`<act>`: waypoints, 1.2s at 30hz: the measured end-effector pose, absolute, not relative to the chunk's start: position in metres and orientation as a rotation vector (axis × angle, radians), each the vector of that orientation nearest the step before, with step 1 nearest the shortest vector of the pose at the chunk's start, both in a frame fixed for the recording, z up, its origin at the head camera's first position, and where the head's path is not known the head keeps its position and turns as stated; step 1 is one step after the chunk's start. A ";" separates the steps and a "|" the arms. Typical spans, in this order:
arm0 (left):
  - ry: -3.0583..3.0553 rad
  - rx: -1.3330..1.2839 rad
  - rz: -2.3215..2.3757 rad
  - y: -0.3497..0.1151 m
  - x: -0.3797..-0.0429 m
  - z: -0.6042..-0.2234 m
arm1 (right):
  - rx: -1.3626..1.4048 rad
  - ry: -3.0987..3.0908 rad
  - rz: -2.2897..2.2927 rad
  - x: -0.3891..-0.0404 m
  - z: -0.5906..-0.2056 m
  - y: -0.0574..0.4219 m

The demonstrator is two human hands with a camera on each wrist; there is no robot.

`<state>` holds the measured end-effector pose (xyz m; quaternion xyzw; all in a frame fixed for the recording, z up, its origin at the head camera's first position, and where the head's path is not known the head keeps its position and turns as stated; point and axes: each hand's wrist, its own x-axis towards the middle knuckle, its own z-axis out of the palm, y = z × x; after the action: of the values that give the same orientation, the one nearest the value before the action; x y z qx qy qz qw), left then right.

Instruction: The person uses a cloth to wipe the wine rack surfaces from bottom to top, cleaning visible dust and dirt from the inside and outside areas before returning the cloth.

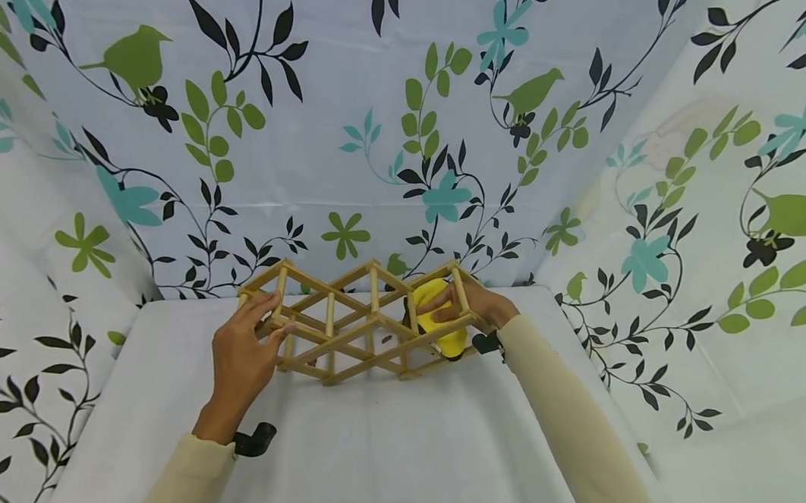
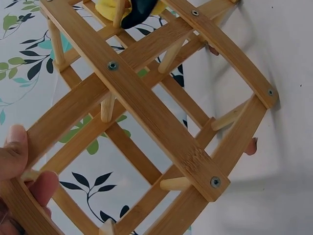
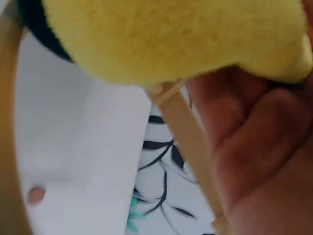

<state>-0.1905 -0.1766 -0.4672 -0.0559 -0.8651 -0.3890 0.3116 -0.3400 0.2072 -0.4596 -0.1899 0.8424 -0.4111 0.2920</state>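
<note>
- Across the far part of the white table [image 1: 378, 463], head view first: a wooden lattice rack [image 1: 374, 318] is spreading out left to right, patterned cloth [image 1: 313, 148] hanging beyond it.
- On the left, the left hand [image 1: 243, 349] is gripping the rack's end, thumb and fingers bending round the wood; that firm hold seems right, since such a jointed frame could be folding under any push.
- Over on the right, the right hand [image 1: 478, 305] is grasping a yellow plush thing [image 1: 451, 344] among the bars at the rack's right end; easing it gently past the wood looks wiser than tugging.
- Left wrist view now: the thumb [image 2: 12, 154] and a finger are pinching a slat, screws [image 2: 112, 65] are showing along the bars, and the plush is peeking through toward the rack's right end.
- Right wrist view: the plush is lying against bent fingers, though how far they are wrapping round it I cannot tell; a light, even squeeze should be serving best here, with the knuckles clearing the slats.
</note>
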 end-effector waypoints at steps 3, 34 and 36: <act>-2.277 -0.150 -1.030 -0.178 -0.191 -0.467 | -0.505 2.257 -1.038 -0.338 -0.461 0.206; -2.317 -0.189 -1.082 -0.165 -0.184 -0.465 | -0.397 2.542 -1.486 -0.289 -0.473 0.254; -2.313 -0.204 -1.087 -0.162 -0.183 -0.463 | -0.399 2.542 -1.575 -0.284 -0.476 0.258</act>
<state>-0.1831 -0.1625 -0.4634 -0.0762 -0.8648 -0.4064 0.2848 -0.2844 0.2576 -0.4763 -0.1320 0.8409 -0.5211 0.0623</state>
